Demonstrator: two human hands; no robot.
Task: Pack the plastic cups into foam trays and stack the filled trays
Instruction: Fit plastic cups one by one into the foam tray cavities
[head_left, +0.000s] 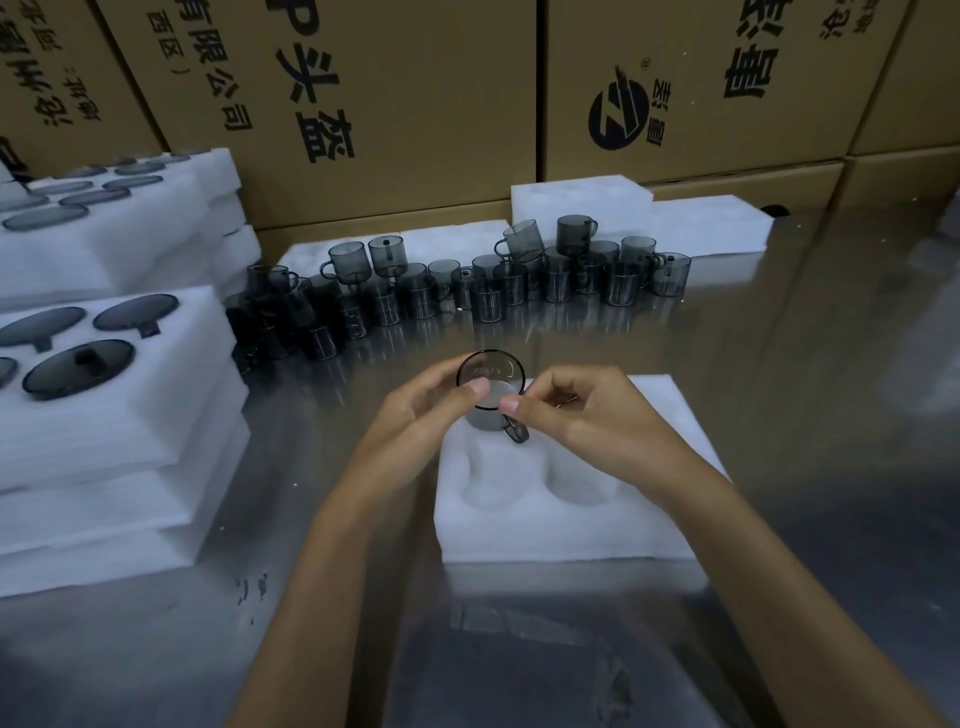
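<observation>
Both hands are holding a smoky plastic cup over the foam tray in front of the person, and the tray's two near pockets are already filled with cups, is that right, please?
Not quite. Both hands, left hand and right hand, do hold the smoky cup over the foam tray, but the head view shows the tray's two near pockets empty, with no cups in them.

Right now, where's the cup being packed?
Head view, centre: the cup is held between the left hand and right hand, over the far-left pocket of the near foam tray.

smoky grey cup (490, 387), white foam tray (566, 514), brown cartons (415, 104)
</observation>
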